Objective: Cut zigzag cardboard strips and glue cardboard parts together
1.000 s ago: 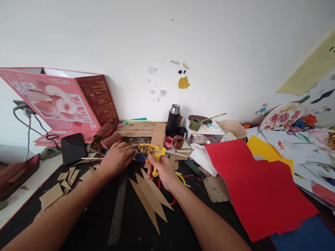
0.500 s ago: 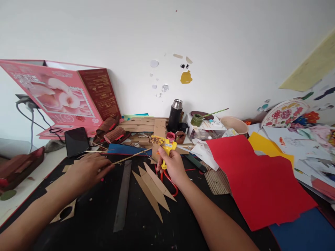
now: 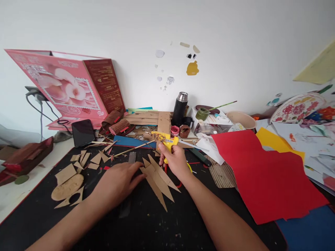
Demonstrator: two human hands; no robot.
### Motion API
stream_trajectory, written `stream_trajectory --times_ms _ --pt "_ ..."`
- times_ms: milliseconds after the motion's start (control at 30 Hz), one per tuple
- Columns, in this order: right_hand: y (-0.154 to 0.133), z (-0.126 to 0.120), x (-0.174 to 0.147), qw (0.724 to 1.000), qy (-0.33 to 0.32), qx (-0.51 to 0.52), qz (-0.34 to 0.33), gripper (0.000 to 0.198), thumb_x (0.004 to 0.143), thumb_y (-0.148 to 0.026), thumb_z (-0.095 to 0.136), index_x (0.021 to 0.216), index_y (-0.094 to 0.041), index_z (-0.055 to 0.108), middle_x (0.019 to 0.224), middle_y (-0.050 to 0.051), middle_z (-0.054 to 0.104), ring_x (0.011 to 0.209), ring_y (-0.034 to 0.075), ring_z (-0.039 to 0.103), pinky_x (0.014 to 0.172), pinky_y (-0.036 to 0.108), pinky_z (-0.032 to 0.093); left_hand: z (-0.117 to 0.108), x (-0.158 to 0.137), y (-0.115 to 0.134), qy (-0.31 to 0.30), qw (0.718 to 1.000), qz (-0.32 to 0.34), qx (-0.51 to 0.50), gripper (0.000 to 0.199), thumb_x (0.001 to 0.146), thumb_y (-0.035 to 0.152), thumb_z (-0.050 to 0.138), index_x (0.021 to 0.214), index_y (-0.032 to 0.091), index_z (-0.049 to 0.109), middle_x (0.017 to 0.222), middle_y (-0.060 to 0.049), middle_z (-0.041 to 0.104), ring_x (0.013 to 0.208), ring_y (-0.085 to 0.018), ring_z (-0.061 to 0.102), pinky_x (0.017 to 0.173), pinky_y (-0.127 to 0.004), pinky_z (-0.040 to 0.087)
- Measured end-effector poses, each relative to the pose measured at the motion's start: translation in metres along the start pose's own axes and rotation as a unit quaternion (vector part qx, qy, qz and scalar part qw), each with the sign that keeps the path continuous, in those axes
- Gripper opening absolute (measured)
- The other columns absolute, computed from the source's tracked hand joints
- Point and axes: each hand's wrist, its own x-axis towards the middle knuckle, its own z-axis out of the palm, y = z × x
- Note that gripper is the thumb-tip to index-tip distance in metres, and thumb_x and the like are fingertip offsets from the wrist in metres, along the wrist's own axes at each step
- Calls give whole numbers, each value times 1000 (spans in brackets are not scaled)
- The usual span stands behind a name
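My right hand (image 3: 172, 157) grips a yellow hot glue gun (image 3: 167, 141) by its handle, the nozzle pointing left and a white glue stick (image 3: 195, 145) out of its back end. My left hand (image 3: 120, 179) reaches over the mat with index finger and thumb apart, holding nothing. Its fingertips are at the left edge of several pointed cardboard strips (image 3: 159, 183); whether they touch cannot be made out. Beneath that hand lies a dark steel ruler (image 3: 132, 157), partly hidden. A thin wooden stick (image 3: 134, 148) lies beyond it, one end close to the nozzle.
Cardboard scraps (image 3: 70, 172) cover the left of the black mat (image 3: 136, 230). Behind stand a phone (image 3: 83, 133), a pink box (image 3: 68, 87), a black thermos (image 3: 180, 108) and paint jars (image 3: 184, 130). Red paper (image 3: 267, 174) spreads at right. A brown model boat (image 3: 28, 153) sits far left.
My left hand has left the wooden stick and moved right to the pointed cardboard strips. My right hand keeps its hold on the glue gun. The view has shifted slightly.
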Motion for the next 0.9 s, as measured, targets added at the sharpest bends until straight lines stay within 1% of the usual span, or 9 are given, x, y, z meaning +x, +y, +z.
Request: stream_trajectory --times_ms 100,200,333,433,567,600,733,833,900 --pt "1 0 1 1000 -2 -1 -6 60 80 -77 79 69 -21 61 56 1 62 46 16 62 39 25 44 4 4 22 -64 998 -14 24 42 105 45 52 140 29 70 101 -11 85 91 -33 82 75 -36 55" --pt "3 0 2 1000 -11 -9 -3 60 81 -78 77 70 -21 62 57 1 63 46 16 62 40 25 44 4 8 30 -87 995 -42 21 41 107 44 50 142 30 67 95 -9 85 89 -32 83 71 -34 52" --pt "11 1 2 1000 -23 -19 -8 58 84 -78 76 75 -22 63 58 0 62 46 17 62 41 27 44 3 11 35 -60 996 -57 -29 35 105 44 53 132 31 71 102 -6 86 95 -32 83 73 -34 53" --pt "17 2 2 999 -30 -41 -16 59 88 -77 72 69 -23 59 55 1 61 46 17 61 43 28 43 7 12 38 -20 996 -58 -60 34 100 44 57 128 31 73 108 -6 85 97 -31 82 78 -35 55" --pt "21 3 3 998 -27 -42 -30 56 89 -75 72 74 -23 60 58 0 62 50 18 63 47 28 45 15 15 39 45 985 -52 -158 47 96 43 59 138 27 69 133 -11 79 113 -32 78 93 -39 58" --pt "21 3 3 998 -24 -44 -30 56 89 -75 72 75 -23 60 58 0 63 49 18 63 47 28 45 17 16 39 53 979 -54 -190 51 95 43 59 143 26 66 133 -11 79 114 -32 77 94 -40 58" --pt "18 4 3 998 -28 -47 -27 57 86 -77 75 76 -22 61 58 -1 62 48 17 62 45 27 45 17 22 38 29 950 -75 -302 61 90 47 59 145 21 64 111 -10 82 96 -32 77 86 -42 60" --pt "11 5 2 999 -35 -17 -27 58 84 -77 74 76 -22 60 56 -3 61 46 16 61 42 25 45 13 19 28 48 928 -72 -362 61 86 50 61 138 20 69 110 -9 81 99 -32 76 89 -42 60" --pt "6 4 1 999 -36 10 -16 59 82 -79 75 77 -22 60 54 -3 60 43 15 59 38 23 43 9 15 14 60 922 -77 -376 69 85 54 64 146 20 64 103 -6 80 96 -30 76 86 -40 61"
